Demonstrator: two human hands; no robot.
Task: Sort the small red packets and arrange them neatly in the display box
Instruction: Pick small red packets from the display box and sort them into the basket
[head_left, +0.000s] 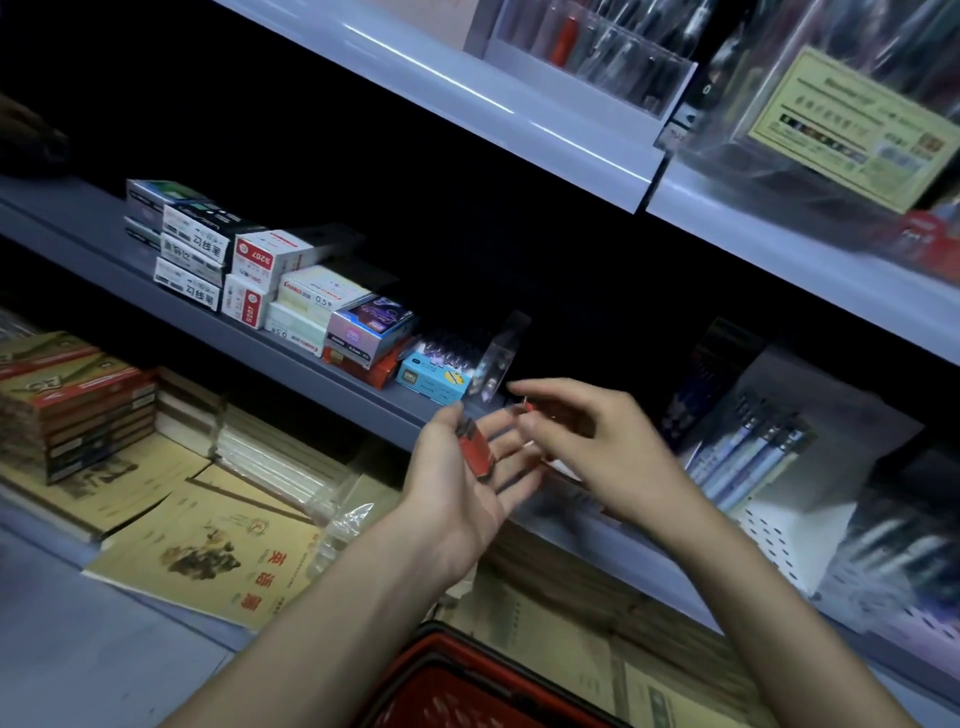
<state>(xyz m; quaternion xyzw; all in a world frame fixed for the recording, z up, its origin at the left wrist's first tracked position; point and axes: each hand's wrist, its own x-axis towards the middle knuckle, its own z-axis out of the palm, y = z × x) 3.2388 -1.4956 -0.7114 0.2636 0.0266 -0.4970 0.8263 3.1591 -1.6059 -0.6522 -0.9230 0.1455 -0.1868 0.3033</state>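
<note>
Where fingers (514, 457) of the left hand (457, 493) begin, a red packet (474, 451) lies.

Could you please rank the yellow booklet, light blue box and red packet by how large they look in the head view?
1. yellow booklet
2. light blue box
3. red packet on the left hand: nearer the camera, so its order with the box is unsure.

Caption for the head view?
Left hand carries a red packet on its palm; right hand pinches a red item at the shelf.
</note>
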